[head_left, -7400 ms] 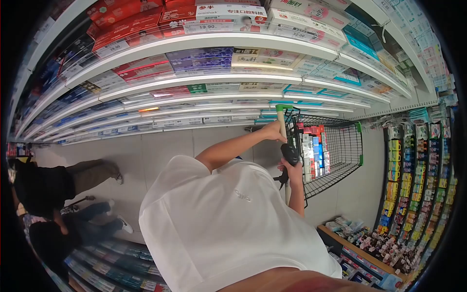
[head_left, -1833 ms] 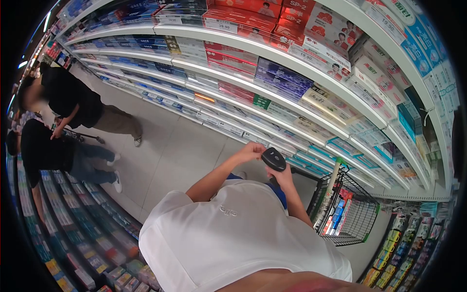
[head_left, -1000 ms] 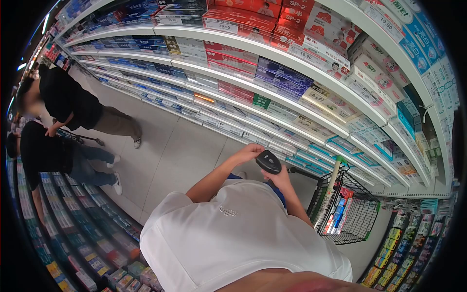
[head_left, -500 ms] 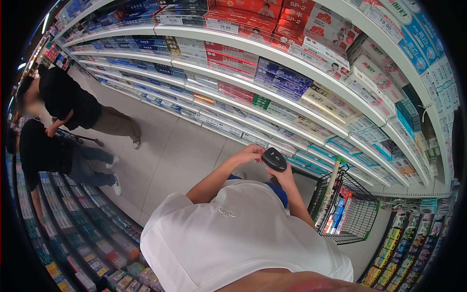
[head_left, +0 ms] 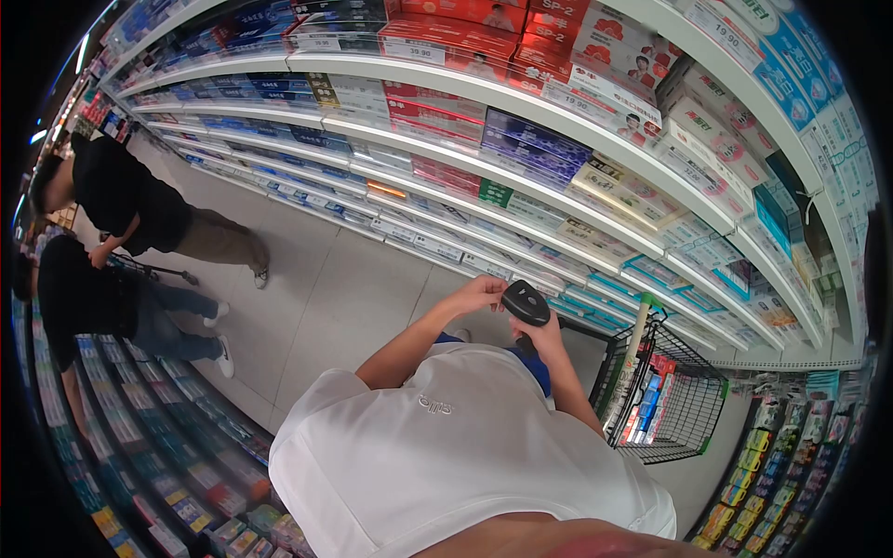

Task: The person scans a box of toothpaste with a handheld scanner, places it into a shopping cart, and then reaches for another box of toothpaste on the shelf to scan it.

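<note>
A black handheld barcode scanner [head_left: 526, 303] is gripped by its handle in my right hand [head_left: 547, 337], in front of my white shirt. Its rounded head points up toward the shelves. Right at the left side of that head is my left hand [head_left: 480, 294], its fingers curled in and close together. Whatever those fingers may pinch is too small to make out. Both forearms reach forward from the shirt, with the hands close to each other over the floor.
Long white shelves [head_left: 409, 67] of boxed goods with price tags run along the front. A black wire shopping cart [head_left: 684, 409] holding packages stands at the right. Two people in black tops [head_left: 126, 191] are at the left, beside another low display [head_left: 139, 437].
My view has shifted slightly, so the shelves sit a little differently in frame. My hands and the scanner keep nearly the same pose. The far person's head has turned a little.
</note>
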`<state>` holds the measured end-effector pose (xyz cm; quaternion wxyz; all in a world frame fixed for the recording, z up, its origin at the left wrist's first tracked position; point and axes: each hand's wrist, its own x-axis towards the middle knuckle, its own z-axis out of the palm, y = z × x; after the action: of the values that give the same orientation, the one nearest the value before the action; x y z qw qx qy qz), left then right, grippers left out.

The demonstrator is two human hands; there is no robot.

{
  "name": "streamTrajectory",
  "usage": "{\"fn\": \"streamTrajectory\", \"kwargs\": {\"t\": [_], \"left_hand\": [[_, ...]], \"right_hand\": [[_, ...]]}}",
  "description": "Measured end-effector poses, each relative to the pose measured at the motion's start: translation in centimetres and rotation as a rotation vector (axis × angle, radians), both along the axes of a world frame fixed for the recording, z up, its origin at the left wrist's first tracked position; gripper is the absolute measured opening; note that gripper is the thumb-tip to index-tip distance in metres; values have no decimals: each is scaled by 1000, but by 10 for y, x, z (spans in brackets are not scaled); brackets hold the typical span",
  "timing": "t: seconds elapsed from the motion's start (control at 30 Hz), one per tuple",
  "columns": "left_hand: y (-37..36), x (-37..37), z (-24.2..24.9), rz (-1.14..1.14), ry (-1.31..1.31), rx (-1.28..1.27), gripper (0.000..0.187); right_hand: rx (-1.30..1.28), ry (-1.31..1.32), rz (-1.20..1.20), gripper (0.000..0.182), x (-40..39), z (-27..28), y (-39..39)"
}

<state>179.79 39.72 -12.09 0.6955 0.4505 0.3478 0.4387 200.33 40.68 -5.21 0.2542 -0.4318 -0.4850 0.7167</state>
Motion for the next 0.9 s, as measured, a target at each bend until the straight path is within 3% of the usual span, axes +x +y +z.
{"fn": "streamTrajectory", "kwargs": {"t": [0.9], "left_hand": [[0, 11, 8, 158, 132, 26, 5]], "right_hand": [[-58, 38, -6, 19, 1, -3, -6]]}}
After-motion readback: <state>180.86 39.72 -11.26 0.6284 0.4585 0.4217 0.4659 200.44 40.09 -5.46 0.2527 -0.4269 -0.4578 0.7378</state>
